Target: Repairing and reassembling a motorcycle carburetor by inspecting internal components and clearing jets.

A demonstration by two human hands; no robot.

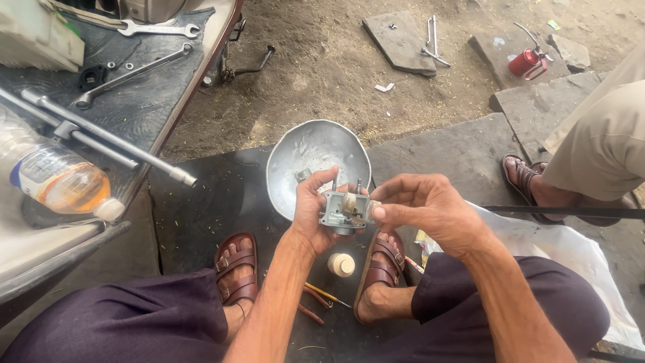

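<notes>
Left hand [310, 214] gripping small metal carburettor body [344, 212], right hand [422, 205] fingers seemingly pinching its pale part.

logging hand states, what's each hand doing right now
left hand: closed on the small metal carburetor body
right hand: fingers pinching a part on it

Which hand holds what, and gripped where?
Left hand grips the small metal carburetor body by its left side; right hand fingertips pinch its right edge.

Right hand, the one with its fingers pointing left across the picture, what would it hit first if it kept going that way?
The right hand would first meet the small grey metal carburetor-like part held in the left hand; its fingertips already look to be touching it, though depth is unclear.
</notes>
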